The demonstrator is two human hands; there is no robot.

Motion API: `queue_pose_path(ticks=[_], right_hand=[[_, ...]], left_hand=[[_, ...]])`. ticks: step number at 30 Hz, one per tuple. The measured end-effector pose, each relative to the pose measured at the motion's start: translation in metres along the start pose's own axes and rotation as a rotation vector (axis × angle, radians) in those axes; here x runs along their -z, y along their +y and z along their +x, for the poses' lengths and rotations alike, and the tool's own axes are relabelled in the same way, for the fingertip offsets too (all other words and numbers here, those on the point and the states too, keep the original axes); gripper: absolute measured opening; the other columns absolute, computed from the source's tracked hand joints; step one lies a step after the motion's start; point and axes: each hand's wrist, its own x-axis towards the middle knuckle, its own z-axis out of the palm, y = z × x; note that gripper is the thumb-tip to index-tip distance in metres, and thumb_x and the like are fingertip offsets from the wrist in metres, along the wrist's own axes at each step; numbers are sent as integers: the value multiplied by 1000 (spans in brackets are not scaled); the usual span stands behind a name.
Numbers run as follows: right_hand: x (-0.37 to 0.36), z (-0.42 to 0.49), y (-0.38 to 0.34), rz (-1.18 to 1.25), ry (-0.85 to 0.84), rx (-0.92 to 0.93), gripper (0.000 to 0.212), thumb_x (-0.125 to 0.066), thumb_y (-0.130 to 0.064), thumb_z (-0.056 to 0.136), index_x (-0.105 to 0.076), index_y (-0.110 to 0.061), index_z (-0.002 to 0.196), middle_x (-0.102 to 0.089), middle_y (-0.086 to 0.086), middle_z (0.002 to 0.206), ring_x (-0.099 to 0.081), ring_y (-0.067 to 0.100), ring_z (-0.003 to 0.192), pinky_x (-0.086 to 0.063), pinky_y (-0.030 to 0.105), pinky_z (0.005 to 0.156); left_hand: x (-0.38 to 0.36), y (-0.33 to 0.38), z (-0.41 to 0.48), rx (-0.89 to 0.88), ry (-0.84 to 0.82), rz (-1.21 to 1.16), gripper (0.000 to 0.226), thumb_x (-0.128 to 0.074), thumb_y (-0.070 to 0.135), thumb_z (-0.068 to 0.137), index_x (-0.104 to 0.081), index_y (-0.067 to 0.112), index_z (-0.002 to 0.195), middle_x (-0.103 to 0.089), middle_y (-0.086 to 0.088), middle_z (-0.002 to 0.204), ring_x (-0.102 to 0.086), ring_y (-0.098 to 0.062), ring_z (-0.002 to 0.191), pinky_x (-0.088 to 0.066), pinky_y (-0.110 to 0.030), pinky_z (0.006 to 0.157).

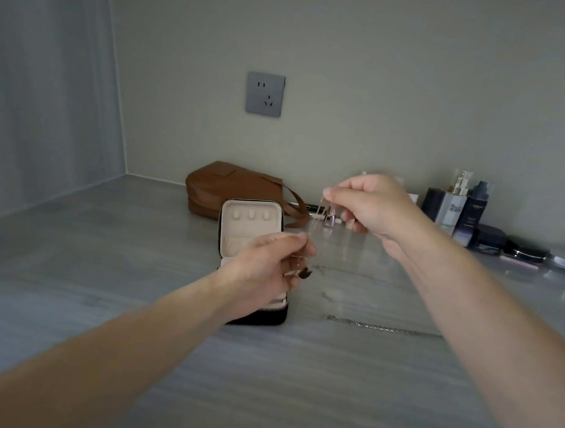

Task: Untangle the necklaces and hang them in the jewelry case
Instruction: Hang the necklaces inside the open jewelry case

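A thin pale necklace chain (314,224) stretches between my two hands above the grey counter. My right hand (372,205) pinches its upper end at chest height. Lower down, my left hand (266,261) pinches the chain's other end, with a small dark pendant (304,274) dangling by the fingers. Behind and under the left hand stands the small black jewelry case (248,223), open, its cream lid upright. A silver chain (381,327) lies flat on the counter to the right of the case, and a fainter thin chain (349,272) lies beyond it.
A brown leather bag (227,183) lies behind the case against the wall. Several cosmetic bottles and jars (464,211) line the back right of the counter. A grey wall socket (264,94) sits above the bag. The counter (247,392) is grey and streaked.
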Motion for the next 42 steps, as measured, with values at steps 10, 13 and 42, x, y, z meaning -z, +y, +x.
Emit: queue_pose_path(ticks=[10, 13, 42], right_hand=[[-34, 14, 32, 12, -33, -131, 19, -65, -20, 85, -63, -17, 67, -60, 3, 72, -48, 12, 59, -31, 22, 51], [-45, 17, 39, -33, -78, -133, 18, -68, -22, 84, -63, -17, 68, -60, 1, 71, -48, 10, 57, -32, 22, 49], [-83, 43, 42, -8, -301, -7, 24, -58, -33, 92, -66, -19, 74, -66, 3, 88, -51, -2, 57, -32, 9, 49]], left_hand=[[57, 41, 17, 5, 113, 310, 26, -51, 14, 95, -64, 13, 72, -63, 5, 74, -50, -10, 75, -45, -19, 58], [64, 47, 24, 17, 126, 469, 32, -53, 18, 94, -67, 20, 65, -56, 1, 82, -47, -11, 80, -39, -25, 70], [68, 49, 52, 14, 131, 870, 19, -56, 19, 93, -66, 13, 78, -61, 15, 64, -52, 11, 52, -33, -1, 46]])
